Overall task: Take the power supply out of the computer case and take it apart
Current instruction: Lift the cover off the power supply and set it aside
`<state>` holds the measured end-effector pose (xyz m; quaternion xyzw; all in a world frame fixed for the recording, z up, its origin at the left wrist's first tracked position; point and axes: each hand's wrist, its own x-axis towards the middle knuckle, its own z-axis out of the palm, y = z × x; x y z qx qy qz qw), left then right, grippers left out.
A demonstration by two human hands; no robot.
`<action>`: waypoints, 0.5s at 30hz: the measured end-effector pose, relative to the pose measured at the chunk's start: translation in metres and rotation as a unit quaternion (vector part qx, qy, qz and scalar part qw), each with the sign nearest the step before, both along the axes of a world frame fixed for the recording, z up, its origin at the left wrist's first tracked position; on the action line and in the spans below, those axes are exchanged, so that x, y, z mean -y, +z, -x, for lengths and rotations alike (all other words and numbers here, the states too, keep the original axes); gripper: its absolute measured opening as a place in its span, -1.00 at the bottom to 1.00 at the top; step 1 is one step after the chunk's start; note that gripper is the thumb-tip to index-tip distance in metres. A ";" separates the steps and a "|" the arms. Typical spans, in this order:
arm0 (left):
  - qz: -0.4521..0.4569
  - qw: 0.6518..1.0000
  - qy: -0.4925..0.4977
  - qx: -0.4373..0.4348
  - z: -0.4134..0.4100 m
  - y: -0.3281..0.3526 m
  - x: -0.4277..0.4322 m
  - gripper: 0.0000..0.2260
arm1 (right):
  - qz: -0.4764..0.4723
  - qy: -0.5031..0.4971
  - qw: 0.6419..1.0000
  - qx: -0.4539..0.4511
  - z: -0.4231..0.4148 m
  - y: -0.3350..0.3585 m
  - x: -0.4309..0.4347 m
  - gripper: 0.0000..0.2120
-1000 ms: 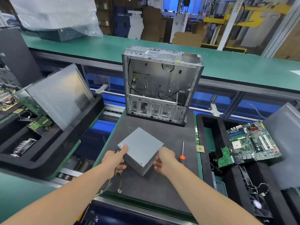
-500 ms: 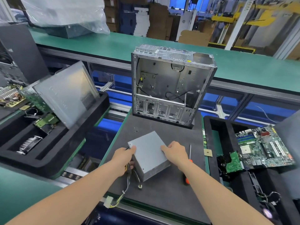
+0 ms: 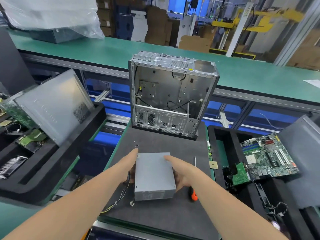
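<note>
Wiring in black and yellow (image 3: 119, 200) trails from under the left hand (image 3: 129, 168) toward the near edge of the dark grey work mat (image 3: 164, 141), with a small white plug (image 3: 132, 203) lying at the box's near left corner. Where the wiring joins the box is hidden by the palm. Only one finger of that hand shows plainly, lying straight along the upper left edge of the grey sheet-metal power supply (image 3: 154, 175). The others are out of sight down the box's left wall, so whether they curl round it cannot be told. The orange-handled screwdriver (image 3: 194, 196) is half covered by the right forearm, its thin shaft showing beyond the wrist. Tiny dark specks on the mat past the fingertips are too small to identify.

The power supply lies flat on the mat, outside the open silver computer case (image 3: 173, 94), which stands upright at the mat's far end. The box sits between the two hands. The right hand (image 3: 181, 175) clasps its right side, one digit laid on the lid near the far right corner, the remaining fingers bent down against the right wall. To the right, a black foam tray (image 3: 212, 135) holds a green motherboard (image 3: 266, 156).
</note>
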<state>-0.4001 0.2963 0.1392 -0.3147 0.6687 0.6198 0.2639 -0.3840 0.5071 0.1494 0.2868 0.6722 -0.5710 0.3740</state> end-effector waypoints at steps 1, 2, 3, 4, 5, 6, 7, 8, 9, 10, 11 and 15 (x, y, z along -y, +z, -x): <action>-0.015 1.000 0.014 0.001 0.001 -0.003 -0.003 -0.42 | -0.015 -0.009 1.000 -0.002 0.000 0.001 0.004 -0.50; -0.017 1.000 0.014 0.001 0.001 -0.006 -0.006 -0.39 | -0.029 -0.028 0.999 -0.007 -0.001 0.002 0.007 -0.44; -0.002 1.000 0.004 0.002 0.001 -0.007 -0.009 -0.33 | -0.038 -0.054 0.998 -0.014 -0.003 0.001 0.008 -0.37; 0.019 1.000 -0.002 -0.003 0.001 -0.007 -0.010 -0.24 | -0.035 -0.083 0.996 -0.020 -0.004 0.001 0.008 -0.31; 0.040 0.999 -0.005 -0.014 0.002 -0.006 -0.013 -0.17 | -0.021 -0.115 0.993 -0.025 -0.005 0.001 0.007 -0.25; 0.061 0.998 -0.010 -0.028 0.003 -0.002 -0.016 -0.14 | -0.004 -0.145 0.989 -0.030 -0.006 0.002 0.005 -0.21; 0.085 0.995 -0.016 -0.048 0.004 0.003 -0.020 -0.16 | 0.007 -0.172 0.984 -0.038 -0.007 0.004 0.004 -0.16; 0.110 0.991 -0.023 -0.072 0.005 0.009 -0.025 -0.23 | 0.006 -0.195 0.979 -0.052 -0.007 0.008 0.003 -0.12; 0.130 0.986 -0.026 -0.101 0.006 0.014 -0.030 -0.36 | -0.009 -0.216 0.973 -0.075 -0.006 0.013 0.002 -0.09; 0.144 0.980 -0.023 -0.134 0.007 0.019 -0.035 -0.51 | -0.034 -0.232 0.967 -0.105 -0.006 0.017 0.002 -0.09; 0.154 0.974 -0.010 -0.164 0.006 0.022 -0.041 -0.59 | -0.064 -0.242 0.959 -0.136 -0.006 0.021 0.002 -0.14; 0.175 0.963 0.031 -0.205 -0.010 0.025 -0.060 -0.69 | -0.172 -0.247 0.928 -0.218 -0.019 0.013 0.002 -0.49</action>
